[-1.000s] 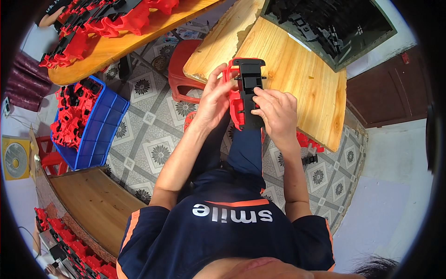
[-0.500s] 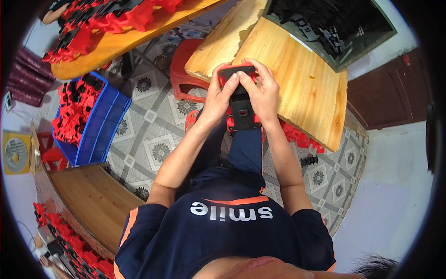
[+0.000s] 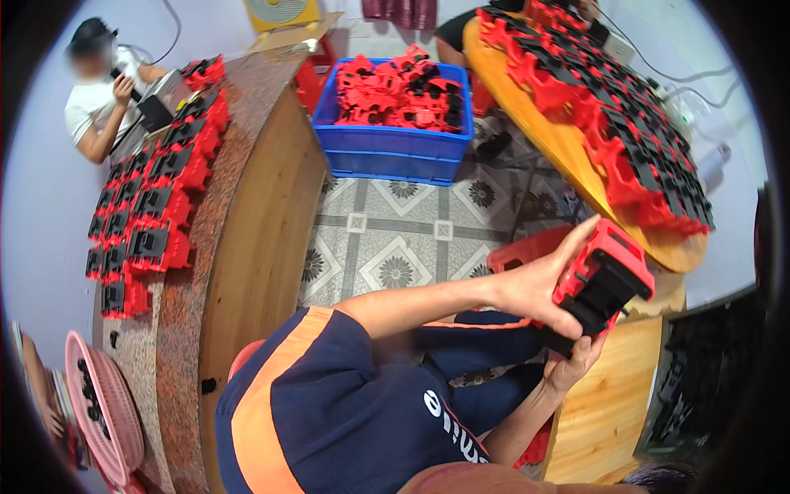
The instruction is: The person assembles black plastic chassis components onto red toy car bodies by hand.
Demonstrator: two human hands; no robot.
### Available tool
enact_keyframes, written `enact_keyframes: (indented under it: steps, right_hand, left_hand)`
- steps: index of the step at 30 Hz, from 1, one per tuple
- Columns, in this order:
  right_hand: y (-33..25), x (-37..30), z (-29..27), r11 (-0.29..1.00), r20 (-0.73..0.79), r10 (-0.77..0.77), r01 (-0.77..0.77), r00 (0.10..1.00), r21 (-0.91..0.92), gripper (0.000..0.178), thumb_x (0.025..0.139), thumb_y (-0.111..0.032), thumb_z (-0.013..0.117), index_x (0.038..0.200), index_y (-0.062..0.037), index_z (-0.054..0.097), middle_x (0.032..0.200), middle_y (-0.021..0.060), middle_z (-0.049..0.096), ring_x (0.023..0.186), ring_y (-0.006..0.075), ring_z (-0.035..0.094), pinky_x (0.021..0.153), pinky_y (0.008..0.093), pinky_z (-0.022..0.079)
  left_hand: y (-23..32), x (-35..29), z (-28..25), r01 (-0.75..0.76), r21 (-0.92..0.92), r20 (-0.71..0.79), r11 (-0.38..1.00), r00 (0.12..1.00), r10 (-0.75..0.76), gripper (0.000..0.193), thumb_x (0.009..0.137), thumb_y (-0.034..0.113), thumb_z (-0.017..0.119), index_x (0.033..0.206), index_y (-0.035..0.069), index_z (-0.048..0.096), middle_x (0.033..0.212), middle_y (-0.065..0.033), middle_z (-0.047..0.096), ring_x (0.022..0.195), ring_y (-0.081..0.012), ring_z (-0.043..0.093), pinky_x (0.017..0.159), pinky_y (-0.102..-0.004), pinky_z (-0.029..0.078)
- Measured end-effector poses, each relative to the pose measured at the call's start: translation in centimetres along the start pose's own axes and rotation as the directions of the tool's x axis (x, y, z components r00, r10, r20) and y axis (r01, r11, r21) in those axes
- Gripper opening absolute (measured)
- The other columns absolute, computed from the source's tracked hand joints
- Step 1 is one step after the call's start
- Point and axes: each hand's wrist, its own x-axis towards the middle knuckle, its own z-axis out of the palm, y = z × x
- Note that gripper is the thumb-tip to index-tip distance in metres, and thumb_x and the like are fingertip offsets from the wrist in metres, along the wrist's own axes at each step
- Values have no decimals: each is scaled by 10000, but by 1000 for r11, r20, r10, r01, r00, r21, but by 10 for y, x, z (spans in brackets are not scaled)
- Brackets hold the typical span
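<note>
Between both my hands is a red and black plastic assembly, a red shell with a black part set into it. My left hand is closed on its left side, with the thumb pressed along the black part. Lower down, my right hand grips the bottom end, its fingers partly hidden by the assembly. The piece is tilted and held in the air beside the light wooden table.
A blue crate full of red and black parts stands on the tiled floor. Rows of assemblies cover the yellow table. More units line the granite counter, where a co-worker stands behind. A pink basket holds black parts.
My view and body have turned left, bringing the crate and counter to the middle. The assembly has been tipped, and my hands have shifted to its side and bottom end.
</note>
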Motion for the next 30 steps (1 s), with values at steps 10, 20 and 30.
enact_keyframes:
  steps: [10, 20, 30]
  right_hand:
    - [26, 58, 74, 900, 193, 18, 68, 981, -430, 1039, 818, -633, 648, 1512, 3, 210, 1490, 185, 339, 1363, 297, 368, 1103, 414, 309]
    - [66, 109, 154, 957, 343, 79, 25, 936, -289, 1069, 823, -687, 586, 1530, -17, 147, 1496, 226, 345, 1379, 320, 371, 1116, 461, 317]
    - [86, 13, 64, 756, 126, 600, -508, 790, -414, 362, 978, -71, 551, 1313, 63, 524, 1239, 174, 622, 1078, 220, 629, 944, 328, 489]
  left_hand:
    - [9, -44, -63, 186, -101, -371, 977, 905, -210, 1127, 790, 253, 776, 1552, 64, -33, 1529, -160, 298, 1370, -238, 365, 1116, -376, 316]
    - [8, -52, -139, 140, 325, -600, 935, 795, 90, 1037, 773, 314, 789, 1551, 78, 146, 1436, -188, 437, 1276, -297, 488, 1059, -401, 394]
    - [122, -101, -580, 420, -45, -512, 907, -789, 340, 933, 753, 478, 650, 1490, 112, 211, 1173, -259, 509, 1079, -410, 525, 903, -514, 429]
